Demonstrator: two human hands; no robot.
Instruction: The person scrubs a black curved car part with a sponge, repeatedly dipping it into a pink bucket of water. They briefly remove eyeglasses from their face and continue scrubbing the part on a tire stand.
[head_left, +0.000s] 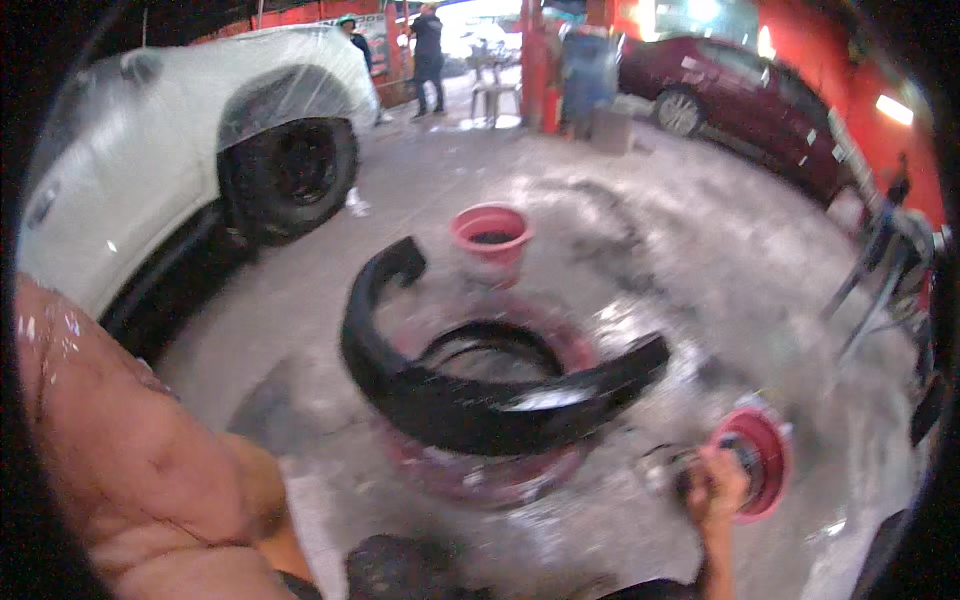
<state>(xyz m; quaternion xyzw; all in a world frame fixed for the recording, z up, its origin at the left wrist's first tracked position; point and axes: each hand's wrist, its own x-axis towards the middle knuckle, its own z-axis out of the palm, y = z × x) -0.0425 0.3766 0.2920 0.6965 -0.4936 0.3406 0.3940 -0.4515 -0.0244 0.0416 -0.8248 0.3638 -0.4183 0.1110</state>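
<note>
My right hand [716,484] is at the near left rim of a pink bucket [781,462], fingers curled. Blur hides whether it grips the rim or something small; a dark patch shows beside the fingers. My left arm [150,460] fills the lower left, and its hand is out of sight. In front of me a glossy black curved trim piece, like a wheel-arch flare [470,408], rests across a reddish, dirt-stained round support [450,478] with an open middle. Neither hand touches the flare.
Beyond the flare stands another pink bucket [492,222] with dark contents. A white vehicle [150,170] with a black wheel [300,170] is at left. A dark red car [740,100], a stool [495,100] and two people are farther back. Metal legs [880,270] stand at right.
</note>
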